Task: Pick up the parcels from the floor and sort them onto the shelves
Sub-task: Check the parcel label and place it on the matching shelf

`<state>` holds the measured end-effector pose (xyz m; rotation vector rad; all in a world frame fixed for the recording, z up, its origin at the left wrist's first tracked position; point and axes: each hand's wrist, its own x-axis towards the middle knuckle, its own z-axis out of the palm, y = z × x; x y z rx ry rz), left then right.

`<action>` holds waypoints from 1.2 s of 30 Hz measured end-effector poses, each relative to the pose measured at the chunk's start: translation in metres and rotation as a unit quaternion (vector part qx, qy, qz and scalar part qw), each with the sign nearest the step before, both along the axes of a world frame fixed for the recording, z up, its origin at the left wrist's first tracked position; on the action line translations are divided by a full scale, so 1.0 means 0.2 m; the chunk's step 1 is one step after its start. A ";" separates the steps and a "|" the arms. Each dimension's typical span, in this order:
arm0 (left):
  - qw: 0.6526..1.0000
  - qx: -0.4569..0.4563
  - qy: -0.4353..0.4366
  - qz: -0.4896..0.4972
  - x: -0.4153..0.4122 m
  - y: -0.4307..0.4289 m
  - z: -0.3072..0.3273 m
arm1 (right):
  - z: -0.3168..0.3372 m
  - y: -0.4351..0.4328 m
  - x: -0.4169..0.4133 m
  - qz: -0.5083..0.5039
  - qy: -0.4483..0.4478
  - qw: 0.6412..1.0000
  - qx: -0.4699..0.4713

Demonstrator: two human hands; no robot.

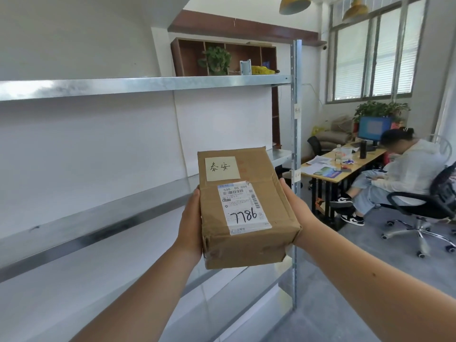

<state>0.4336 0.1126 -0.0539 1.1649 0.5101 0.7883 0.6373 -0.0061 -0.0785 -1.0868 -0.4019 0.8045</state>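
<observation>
A brown cardboard parcel [246, 208] is held up in front of me, wrapped in tape. It carries a yellow handwritten note and a white shipping label marked 7786. My left hand [191, 225] presses its left side and my right hand [297, 213] presses its right side. The parcel hovers in front of the metal shelving [103, 218], above the middle shelf near the rack's right end. The shelves in view hold nothing.
The rack's right upright post [295, 144] stands just behind the parcel. A person sits on a wheeled office chair [424, 211] at a wooden desk [345, 169] with a monitor to the right. Grey floor lies between the rack and the desk.
</observation>
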 end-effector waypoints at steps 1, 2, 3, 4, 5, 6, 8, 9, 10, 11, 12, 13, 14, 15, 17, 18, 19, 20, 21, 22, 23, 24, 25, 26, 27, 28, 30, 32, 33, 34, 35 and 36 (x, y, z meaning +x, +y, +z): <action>1.000 -0.004 -0.004 -0.006 0.04 0.02 0.00 | 0.00 0.01 0.03 -0.004 -0.001 1.000 -0.003; 1.000 -0.009 -0.007 -0.011 0.08 0.04 -0.01 | 0.00 0.03 0.08 -0.007 -0.006 1.000 -0.004; 1.000 -0.013 -0.010 -0.014 0.12 0.06 -0.01 | 0.00 0.05 0.11 -0.007 -0.003 1.000 -0.003; 1.000 -0.016 -0.014 -0.018 0.16 0.08 -0.01 | 0.00 0.07 0.14 -0.006 0.000 1.000 -0.005; 0.999 -0.020 -0.017 -0.021 0.20 0.10 -0.02 | 0.00 0.08 0.18 -0.006 0.005 1.000 -0.009; 0.999 -0.022 -0.018 -0.022 0.23 0.12 -0.02 | -0.01 0.10 0.21 -0.005 0.005 1.000 -0.013; 0.999 -0.023 -0.015 -0.022 0.30 0.14 -0.03 | -0.02 0.13 0.28 0.001 0.003 1.000 -0.008; 0.999 -0.021 -0.014 -0.024 0.33 0.15 -0.04 | -0.03 0.14 0.31 0.001 0.003 1.000 -0.005; 0.999 -0.020 -0.010 -0.024 0.36 0.16 -0.05 | -0.05 0.15 0.34 0.000 0.007 1.000 -0.005; 1.000 -0.018 -0.006 -0.024 0.40 0.17 -0.07 | -0.06 0.15 0.37 0.001 0.009 1.000 -0.009; 1.000 -0.018 -0.003 -0.021 0.43 0.18 -0.08 | -0.07 0.15 0.39 0.002 0.010 1.000 -0.012; 1.000 -0.017 -0.001 -0.013 0.46 0.19 -0.09 | -0.08 0.16 0.42 0.001 0.014 1.000 -0.016; 1.000 -0.016 0.002 -0.010 0.49 0.20 -0.10 | -0.09 0.16 0.45 0.003 0.021 1.000 -0.014; 1.000 -0.013 0.004 -0.006 0.53 0.21 -0.10 | -0.10 0.17 0.49 0.007 0.027 0.999 -0.015; 1.000 -0.009 0.012 0.002 0.59 0.21 -0.11 | -0.11 0.19 0.56 0.015 0.035 0.999 -0.015; 1.000 -0.010 0.014 0.004 0.62 0.21 -0.11 | -0.11 0.20 0.59 0.017 0.038 0.999 -0.011; 1.000 -0.010 0.014 0.008 0.65 0.21 -0.11 | -0.11 0.20 0.62 0.019 0.039 0.999 -0.009; 1.000 -0.010 0.012 0.012 0.68 0.21 -0.11 | -0.10 0.21 0.64 0.027 0.034 0.999 -0.014; 1.000 -0.010 0.012 0.015 0.72 0.21 -0.11 | -0.10 0.21 0.67 0.028 0.031 0.999 -0.020; 1.000 -0.007 0.014 0.017 0.75 0.21 -0.11 | -0.09 0.20 0.71 0.022 0.030 0.999 -0.026; 1.000 -0.002 0.015 0.018 0.79 0.21 -0.12 | -0.09 0.20 0.75 0.021 0.029 0.999 -0.026; 1.000 0.000 0.017 0.020 0.83 0.20 -0.12 | -0.09 0.21 0.79 0.020 0.034 0.999 -0.021; 1.000 0.000 0.014 0.024 0.88 0.20 -0.12 | -0.09 0.21 0.84 0.028 0.034 0.999 -0.022; 1.000 -0.004 0.011 0.027 0.92 0.19 -0.12 | -0.09 0.21 0.88 0.037 0.034 0.998 -0.028; 0.999 -0.009 0.004 0.031 0.97 0.18 -0.13 | -0.09 0.22 0.94 0.045 0.033 0.998 -0.029; 0.999 -0.014 -0.002 0.036 1.02 0.17 -0.12 | -0.08 0.21 0.99 0.050 0.030 0.998 -0.029; 0.998 -0.019 -0.012 0.052 1.12 0.13 -0.12 | -0.08 0.21 1.11 0.060 0.029 0.997 -0.038; 0.997 -0.030 -0.022 0.064 1.23 0.07 -0.11 | -0.08 0.21 1.24 0.082 0.023 0.996 -0.037; 0.996 -0.040 -0.027 0.069 1.29 0.04 -0.11 | -0.09 0.21 1.31 0.084 0.020 0.996 -0.035; 0.996 -0.050 -0.031 0.074 1.34 0.01 -0.11 | -0.09 0.21 1.37 0.092 0.021 0.995 -0.039; 0.994 -0.061 -0.036 0.078 1.39 -0.01 -0.12 | -0.09 0.20 1.43 0.098 0.021 0.994 -0.043; 0.993 -0.071 -0.042 0.082 1.44 -0.04 -0.13 | -0.08 0.19 1.47 0.103 0.020 0.994 -0.042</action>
